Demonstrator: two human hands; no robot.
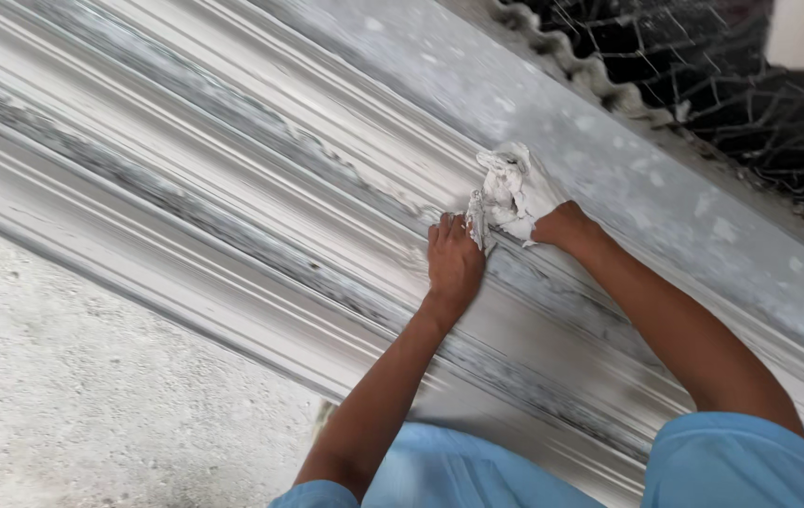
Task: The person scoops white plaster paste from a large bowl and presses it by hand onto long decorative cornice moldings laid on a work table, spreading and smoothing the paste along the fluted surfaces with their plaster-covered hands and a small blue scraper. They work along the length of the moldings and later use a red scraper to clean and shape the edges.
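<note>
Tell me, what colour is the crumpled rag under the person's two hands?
The crumpled cloth rag is white with grey smears, seen in the head view.
</note>
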